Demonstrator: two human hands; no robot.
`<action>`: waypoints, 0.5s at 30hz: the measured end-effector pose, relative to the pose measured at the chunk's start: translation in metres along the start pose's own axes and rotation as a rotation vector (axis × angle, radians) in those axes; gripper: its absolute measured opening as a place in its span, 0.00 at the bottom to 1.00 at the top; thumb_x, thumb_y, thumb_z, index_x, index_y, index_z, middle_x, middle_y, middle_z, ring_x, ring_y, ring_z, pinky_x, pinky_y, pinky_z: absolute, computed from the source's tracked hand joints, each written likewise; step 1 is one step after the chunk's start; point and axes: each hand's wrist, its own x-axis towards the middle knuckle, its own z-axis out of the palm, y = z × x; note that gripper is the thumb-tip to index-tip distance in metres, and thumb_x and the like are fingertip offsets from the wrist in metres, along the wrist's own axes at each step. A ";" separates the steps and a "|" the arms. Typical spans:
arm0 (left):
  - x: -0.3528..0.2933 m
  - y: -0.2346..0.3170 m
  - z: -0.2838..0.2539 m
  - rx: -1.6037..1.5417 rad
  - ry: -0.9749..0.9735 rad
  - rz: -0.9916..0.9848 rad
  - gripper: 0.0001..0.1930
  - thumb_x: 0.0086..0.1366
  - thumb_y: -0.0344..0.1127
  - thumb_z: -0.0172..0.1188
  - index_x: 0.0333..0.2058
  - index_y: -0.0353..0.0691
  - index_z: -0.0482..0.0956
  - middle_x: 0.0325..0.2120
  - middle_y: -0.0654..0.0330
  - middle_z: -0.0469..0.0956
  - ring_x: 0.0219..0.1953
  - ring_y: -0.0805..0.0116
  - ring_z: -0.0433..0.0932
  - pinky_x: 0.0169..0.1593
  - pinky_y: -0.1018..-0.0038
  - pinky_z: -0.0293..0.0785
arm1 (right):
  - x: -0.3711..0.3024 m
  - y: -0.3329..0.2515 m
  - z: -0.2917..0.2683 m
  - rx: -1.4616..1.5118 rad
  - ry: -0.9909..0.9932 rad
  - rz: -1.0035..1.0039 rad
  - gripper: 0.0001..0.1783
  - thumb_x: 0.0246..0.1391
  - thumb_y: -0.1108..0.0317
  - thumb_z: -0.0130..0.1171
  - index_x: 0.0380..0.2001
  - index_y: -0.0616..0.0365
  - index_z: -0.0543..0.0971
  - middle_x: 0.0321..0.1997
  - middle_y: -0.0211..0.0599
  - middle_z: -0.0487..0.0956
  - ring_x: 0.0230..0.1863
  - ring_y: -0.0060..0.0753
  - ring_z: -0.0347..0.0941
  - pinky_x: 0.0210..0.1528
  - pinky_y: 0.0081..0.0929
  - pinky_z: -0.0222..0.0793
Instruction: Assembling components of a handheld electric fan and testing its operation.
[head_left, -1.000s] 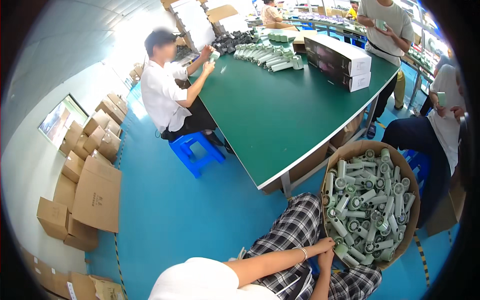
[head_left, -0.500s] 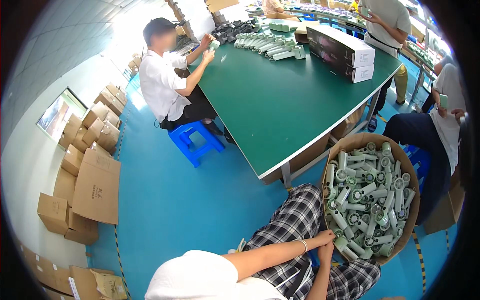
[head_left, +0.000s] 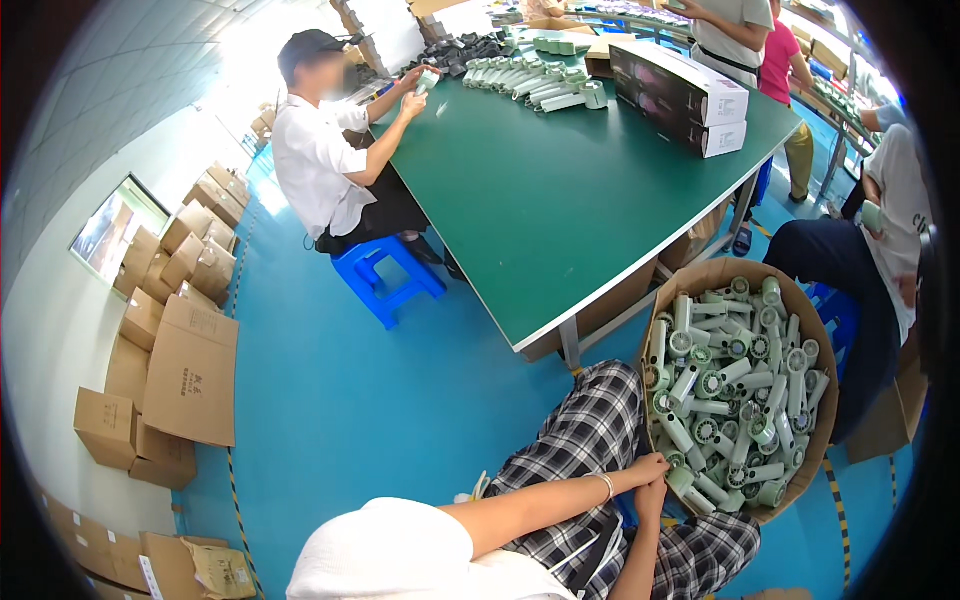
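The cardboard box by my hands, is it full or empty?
It looks nearly full: pale green handheld fans are heaped across the cardboard box, hiding its bottom and rising close to its rim.

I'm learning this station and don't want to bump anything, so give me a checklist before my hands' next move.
1. Both hands in view: ok; left hand and right hand are close together by the carton's near-left edge.
2. Grip on a part: cannot tell; the hands hide it.
3. Carton stocked: ok; light green fans fill it.
4. Those fans in order: not ok; they lie jumbled at many angles.
5. Room right of the carton: not ok; a seated person's dark-trousered leg is close beside it.
6. Person in the cap away from the carton: ok; seated at the green table's left side.
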 end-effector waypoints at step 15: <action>-0.010 0.008 0.008 -0.027 0.000 0.071 0.17 0.61 0.44 0.53 0.36 0.33 0.76 0.33 0.48 0.79 0.36 0.52 0.79 0.40 0.62 0.72 | -0.001 0.011 -0.005 -0.008 0.033 0.024 0.21 0.55 0.67 0.49 0.51 0.64 0.70 0.48 0.58 0.75 0.52 0.60 0.69 0.49 0.46 0.66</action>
